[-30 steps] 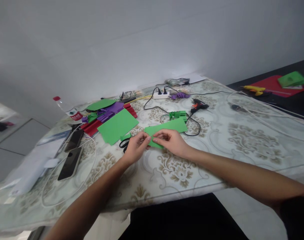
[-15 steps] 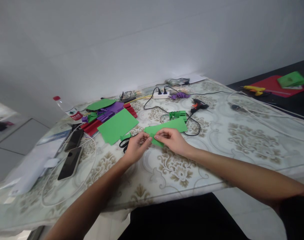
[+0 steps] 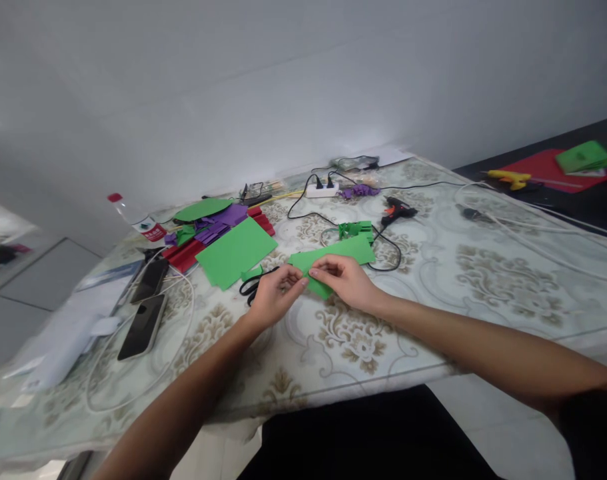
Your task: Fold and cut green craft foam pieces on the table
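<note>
Poised low over the green strip (image 3: 357,249) on the table (image 3: 408,340), with left hand (image 3: 276,293) and right hand (image 3: 346,283) loosely curled and almost meeting at the thumbs. Cannot tell if pinching any small piece between the fingertips. Could drop one that tiny through a slack pinch. Might shift or crease the strip by leaning on it. Could knock the scissors (image 3: 252,292) with a leftward swing. Farther off, might snag the cord (image 3: 400,253) and drag the glue gun (image 3: 399,211) over, scorching paper if hot.

The left hand (image 3: 278,293) partly hides the scissors (image 3: 251,291).
</note>
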{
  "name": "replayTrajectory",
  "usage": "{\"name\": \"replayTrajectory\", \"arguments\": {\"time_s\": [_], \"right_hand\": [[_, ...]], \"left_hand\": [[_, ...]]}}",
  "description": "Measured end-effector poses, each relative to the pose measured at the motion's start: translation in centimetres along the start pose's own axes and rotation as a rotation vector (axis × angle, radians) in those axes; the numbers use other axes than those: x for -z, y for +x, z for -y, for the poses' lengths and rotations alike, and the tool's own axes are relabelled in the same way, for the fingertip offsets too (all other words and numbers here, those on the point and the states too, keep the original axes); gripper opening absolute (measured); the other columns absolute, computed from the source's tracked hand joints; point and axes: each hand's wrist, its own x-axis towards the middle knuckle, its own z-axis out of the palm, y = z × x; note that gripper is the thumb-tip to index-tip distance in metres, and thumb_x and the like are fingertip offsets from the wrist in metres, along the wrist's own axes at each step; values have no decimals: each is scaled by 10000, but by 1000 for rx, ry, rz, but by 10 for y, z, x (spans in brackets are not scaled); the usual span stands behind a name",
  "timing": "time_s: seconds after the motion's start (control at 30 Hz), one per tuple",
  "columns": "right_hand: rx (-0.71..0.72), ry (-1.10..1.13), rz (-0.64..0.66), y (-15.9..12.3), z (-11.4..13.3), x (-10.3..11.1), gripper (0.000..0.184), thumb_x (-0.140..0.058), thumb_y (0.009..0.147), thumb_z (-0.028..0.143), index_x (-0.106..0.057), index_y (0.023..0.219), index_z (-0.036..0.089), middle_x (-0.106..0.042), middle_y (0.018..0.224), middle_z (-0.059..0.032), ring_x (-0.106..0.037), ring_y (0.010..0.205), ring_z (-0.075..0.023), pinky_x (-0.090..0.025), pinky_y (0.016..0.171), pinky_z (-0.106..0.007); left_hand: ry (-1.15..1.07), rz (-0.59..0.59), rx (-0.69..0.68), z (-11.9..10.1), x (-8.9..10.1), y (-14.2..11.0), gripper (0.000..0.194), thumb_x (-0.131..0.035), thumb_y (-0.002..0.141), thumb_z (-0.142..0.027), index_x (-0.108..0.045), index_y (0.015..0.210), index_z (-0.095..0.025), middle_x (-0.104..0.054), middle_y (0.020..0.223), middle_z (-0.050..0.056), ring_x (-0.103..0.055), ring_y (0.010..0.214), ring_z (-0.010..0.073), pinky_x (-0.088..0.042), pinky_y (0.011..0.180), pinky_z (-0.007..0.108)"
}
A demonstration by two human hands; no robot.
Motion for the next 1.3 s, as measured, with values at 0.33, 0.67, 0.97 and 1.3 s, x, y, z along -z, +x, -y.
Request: {"name": "replayTrajectory", "arguments": {"time_s": [0.33, 0.67, 0.97, 1.3], "right_hand": [[-9, -19, 32, -4, -2, -5, 390, -725, 777, 561, -654, 805, 178, -641, 702, -5, -590, 647, -152, -478, 611, -279], [34, -42, 41, -4, 4, -3, 382, -698, 817, 547, -686, 837, 165, -662, 744, -24, -591, 678, -155, -473, 639, -278], [43, -60, 35, -3, 1, -2, 361, -695, 826, 529, -687, 845, 168, -661, 743, -25, -583, 673, -157, -458, 633, -281], [25, -63, 41, -3, 1, -3, 378, -700, 816, 538, -685, 853, 162, -677, 765, -35, -593, 695, -160, -479, 653, -290]], "left_hand": [[-111, -24, 46, 5, 2, 0, 237, -639, 908, -410, -615, 899, -175, -590, 732, -2, -566, 631, 114, -476, 594, 225], [-121, -12, 26, 4, 1, 0, 216, -669, 889, -377, -620, 923, -169, -612, 758, 5, -584, 639, 110, -496, 593, 220], [-139, -9, 34, 5, 1, 0, 200, -646, 908, -368, -626, 936, -171, -614, 778, 9, -589, 642, 111, -505, 590, 222], [-25, -33, -25, 1, 2, 0, 177, -620, 928, -343, -641, 902, -170, -629, 763, 5, -594, 622, 102, -482, 584, 216]]}}
